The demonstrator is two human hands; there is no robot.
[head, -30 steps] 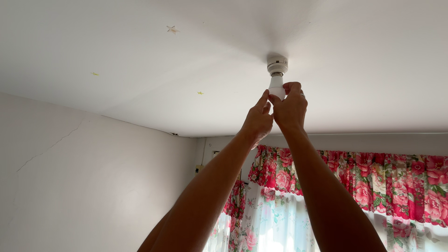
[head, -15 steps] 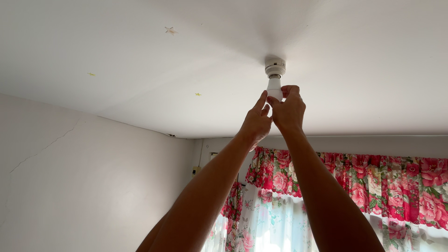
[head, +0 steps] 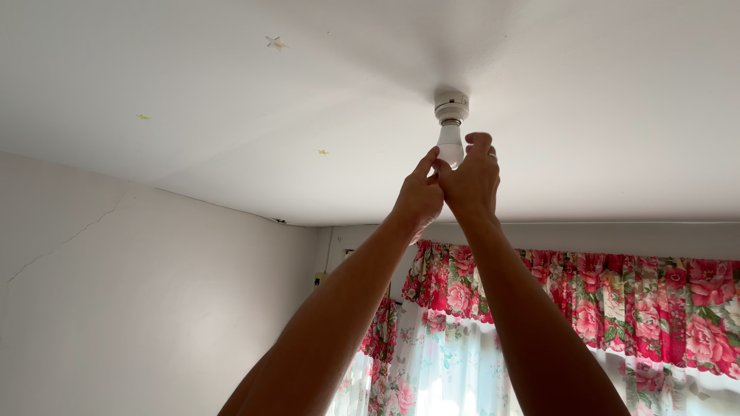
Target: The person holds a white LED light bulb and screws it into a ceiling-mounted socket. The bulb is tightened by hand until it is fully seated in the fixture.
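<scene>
Bulb: I see a white light bulb hanging neck-up from the ceiling, its narrow end seated in the socket; only its upper part shows above the fingers.
Socket: a small white round lamp socket fixed flat to the ceiling, with a metal collar just where the bulb enters it.
Right hand: my right hand is raised overhead, its grip clamped on the bulb's lower body, fingers curled round the right and far side, thumb on the near side.
Left hand: my left hand is up beside it, touching the right hand; its forefinger and thumb reach to the bulb's left lower edge. I cannot tell whether this grip truly pinches the bulb or only rests against it, since the right hand covers the contact.
Arms: both forearms rise from the bottom of the view and meet under the bulb, the left one crossing from lower left.
Ceiling: a plain white ceiling, with a few small star-shaped marks well apart from the socket.
Wall: a pale wall at left, with a thin crack running across it.
Curtains: floral curtains, red and pink blooms on a light ground, hang below at right, well apart from the hands, with daylight coming through the lower cloth.
</scene>
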